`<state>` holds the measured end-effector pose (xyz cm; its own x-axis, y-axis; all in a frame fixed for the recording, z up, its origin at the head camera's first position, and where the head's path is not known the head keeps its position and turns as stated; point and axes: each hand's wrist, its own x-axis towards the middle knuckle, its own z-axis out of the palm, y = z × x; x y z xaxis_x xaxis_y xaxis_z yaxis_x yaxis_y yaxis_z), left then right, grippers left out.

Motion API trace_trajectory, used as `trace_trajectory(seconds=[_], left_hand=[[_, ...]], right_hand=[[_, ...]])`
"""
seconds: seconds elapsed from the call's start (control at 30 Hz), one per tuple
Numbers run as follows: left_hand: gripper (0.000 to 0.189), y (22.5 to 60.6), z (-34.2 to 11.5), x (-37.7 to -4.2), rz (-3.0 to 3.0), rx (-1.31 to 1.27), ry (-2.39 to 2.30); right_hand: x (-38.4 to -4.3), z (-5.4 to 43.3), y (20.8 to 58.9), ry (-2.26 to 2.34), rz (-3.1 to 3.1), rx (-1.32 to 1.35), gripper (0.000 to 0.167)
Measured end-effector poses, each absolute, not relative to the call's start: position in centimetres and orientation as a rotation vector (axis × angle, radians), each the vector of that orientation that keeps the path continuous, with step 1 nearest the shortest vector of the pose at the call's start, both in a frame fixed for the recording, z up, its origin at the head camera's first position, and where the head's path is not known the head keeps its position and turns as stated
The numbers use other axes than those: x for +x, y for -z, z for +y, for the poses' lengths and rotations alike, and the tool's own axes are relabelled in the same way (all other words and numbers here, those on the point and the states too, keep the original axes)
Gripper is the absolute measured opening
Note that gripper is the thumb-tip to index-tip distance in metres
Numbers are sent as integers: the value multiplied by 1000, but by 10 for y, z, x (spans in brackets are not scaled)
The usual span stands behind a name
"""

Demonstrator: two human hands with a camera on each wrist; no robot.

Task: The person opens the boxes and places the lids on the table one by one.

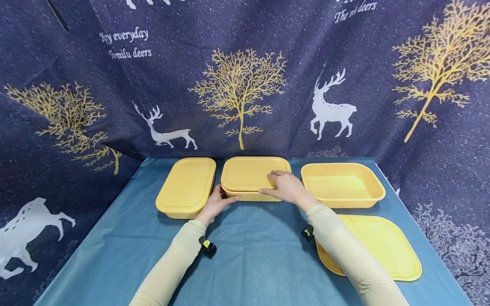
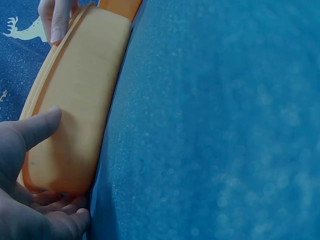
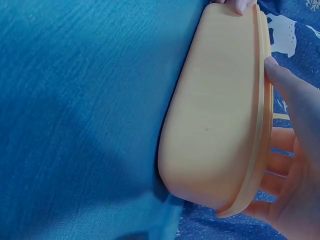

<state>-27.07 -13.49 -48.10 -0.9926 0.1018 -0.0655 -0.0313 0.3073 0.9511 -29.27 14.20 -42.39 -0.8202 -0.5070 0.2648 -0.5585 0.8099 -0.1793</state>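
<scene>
In the middle of the head view, a yellow plastic food container (image 1: 250,196) stands against the back with a yellow lid (image 1: 249,172) over it. A thin dark gap shows under the lid's front edge on the left. My left hand (image 1: 216,204) holds the container's left front corner, its thumb (image 2: 42,127) on the front wall and the fingers around the end. My right hand (image 1: 287,187) rests on the right part of the lid, fingers spread over the top and thumb (image 3: 280,77) at the front rim. Part of the lid is hidden beneath it.
To the left stands another lidded yellow container (image 1: 187,185). An uncovered yellow container (image 1: 342,202) stands at the back right, and a loose yellow lid (image 1: 379,246) lies in front of it, partly under my right sleeve. A blue cloth (image 1: 252,255) covers the table; a patterned curtain hangs behind.
</scene>
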Motion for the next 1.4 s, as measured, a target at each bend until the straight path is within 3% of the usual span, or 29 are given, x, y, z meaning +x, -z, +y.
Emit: trace_trajectory(seconds=[1.4], left_hand=[[84, 480, -135, -271, 2438, 40, -1783]], right_hand=[[-307, 143, 423, -372, -2860, 794, 76]])
